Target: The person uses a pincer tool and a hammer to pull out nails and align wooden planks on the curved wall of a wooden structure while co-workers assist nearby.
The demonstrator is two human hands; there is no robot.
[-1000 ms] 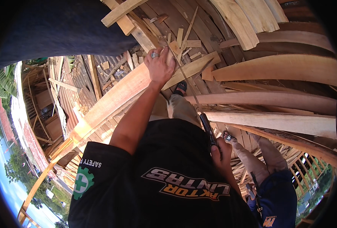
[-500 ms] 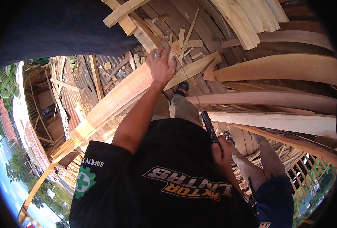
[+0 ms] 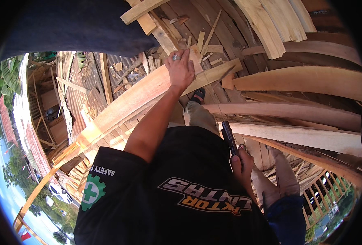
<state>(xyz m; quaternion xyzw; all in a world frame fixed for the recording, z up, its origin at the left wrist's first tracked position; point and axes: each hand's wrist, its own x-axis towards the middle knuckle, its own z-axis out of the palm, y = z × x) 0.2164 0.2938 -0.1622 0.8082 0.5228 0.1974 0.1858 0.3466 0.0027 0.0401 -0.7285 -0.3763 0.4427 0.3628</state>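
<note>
My left hand [image 3: 181, 70], with a ring on one finger, presses down on the end of a long pale plank [image 3: 138, 90]. Its fingers reach over the wood near a narrower board [image 3: 213, 75]. At my right side, my right hand [image 3: 242, 164] is wrapped round the dark handle of a handsaw [image 3: 229, 136]. A thin straight line leads from the handle toward the boards; it looks like the blade seen nearly edge-on. Where the blade meets the wood is hard to make out.
Several curved planks [image 3: 299, 79] lie on the right, and more boards [image 3: 266, 24] at the top. Offcuts [image 3: 207, 41] litter the wooden floor. A dark blue surface [image 3: 79, 28] fills the upper left. A person in light trousers [image 3: 285, 171] is at lower right.
The whole view has shifted slightly, so the boards appear a little lower and further right. My left hand stays on the plank, and my right hand keeps its hold on the handsaw.
</note>
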